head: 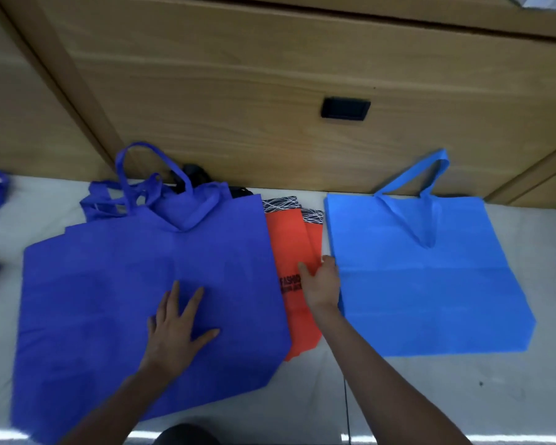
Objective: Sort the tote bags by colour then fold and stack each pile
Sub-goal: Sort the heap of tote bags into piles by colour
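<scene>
Left hand [177,329]: flat, fingers spread, pressing on the dark blue tote bag [126,284].
Right hand [321,281]: on the orange tote bag [291,239], touching the light blue tote bag [430,284] at its edge; grip unclear.
Bags: side by side on the white surface [430,396], orange between the blues.

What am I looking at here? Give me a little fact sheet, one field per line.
Surface: white cloth in front of a wooden drawer front
Left: dark blue tote bag, spread flat, more dark blue fabric beneath it
Middle: orange bag with black print, partly under the dark blue tote bag
Right: light blue tote bag, spread flat
Hands: left hand flat on the dark blue tote bag, fingers spread; right hand on the orange bag beside the light blue tote bag, grip unclear
</scene>
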Demonstrator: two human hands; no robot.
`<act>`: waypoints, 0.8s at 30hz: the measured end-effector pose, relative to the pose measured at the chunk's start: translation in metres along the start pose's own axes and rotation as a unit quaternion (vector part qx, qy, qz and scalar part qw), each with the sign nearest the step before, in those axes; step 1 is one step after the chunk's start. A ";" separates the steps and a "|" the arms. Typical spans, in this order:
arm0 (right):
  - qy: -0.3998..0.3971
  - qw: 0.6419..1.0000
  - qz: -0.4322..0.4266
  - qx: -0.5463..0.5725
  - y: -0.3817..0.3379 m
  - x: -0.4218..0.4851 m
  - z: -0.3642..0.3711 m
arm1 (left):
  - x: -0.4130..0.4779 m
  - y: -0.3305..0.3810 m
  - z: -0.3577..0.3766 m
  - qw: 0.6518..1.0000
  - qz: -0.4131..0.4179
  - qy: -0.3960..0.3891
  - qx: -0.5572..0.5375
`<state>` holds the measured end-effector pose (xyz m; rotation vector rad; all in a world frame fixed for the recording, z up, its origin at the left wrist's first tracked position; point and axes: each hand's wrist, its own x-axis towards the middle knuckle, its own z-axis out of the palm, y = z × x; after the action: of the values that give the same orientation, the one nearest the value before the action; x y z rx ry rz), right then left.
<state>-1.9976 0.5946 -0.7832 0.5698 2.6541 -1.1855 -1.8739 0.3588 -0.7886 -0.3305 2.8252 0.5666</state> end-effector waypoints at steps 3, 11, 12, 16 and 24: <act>-0.031 0.986 0.141 0.087 -0.013 0.009 0.015 | -0.001 -0.017 -0.008 0.997 -0.072 -0.030 0.011; -0.090 0.979 0.003 0.184 -0.020 -0.002 0.036 | 0.002 -0.059 -0.026 0.990 -0.133 -0.046 -0.024; -0.089 0.977 0.007 0.195 -0.019 -0.001 0.038 | 0.002 -0.066 -0.028 0.989 -0.138 -0.044 -0.032; -0.040 0.988 0.002 0.152 -0.015 0.010 0.028 | -0.001 -0.098 -0.035 0.980 -0.181 -0.061 -0.049; -0.002 1.000 -0.022 0.017 0.009 0.053 -0.008 | 0.003 -0.151 -0.051 0.969 -0.240 -0.061 -0.018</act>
<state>-2.0422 0.6201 -0.8003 0.5155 2.6609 -1.2460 -1.8466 0.2021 -0.7967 -0.9184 2.4865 0.5083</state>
